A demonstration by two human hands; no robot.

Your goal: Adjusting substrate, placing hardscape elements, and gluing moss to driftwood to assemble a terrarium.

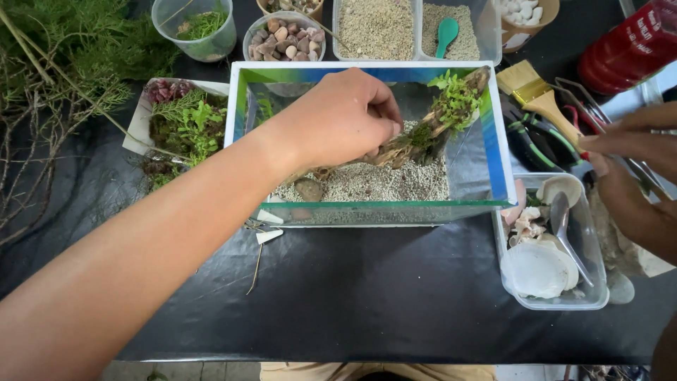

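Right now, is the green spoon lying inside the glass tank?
No, the green spoon lies in a sand tub behind the glass tank.

Driftwood (423,134) lies on gravel (381,182) in the glass tank (367,212); shell tub (550,296) at its right.

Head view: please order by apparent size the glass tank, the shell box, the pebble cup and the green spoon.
1. Glass tank
2. Shell box, though it lies nearer the camera
3. Pebble cup
4. Green spoon, partly buried in sand
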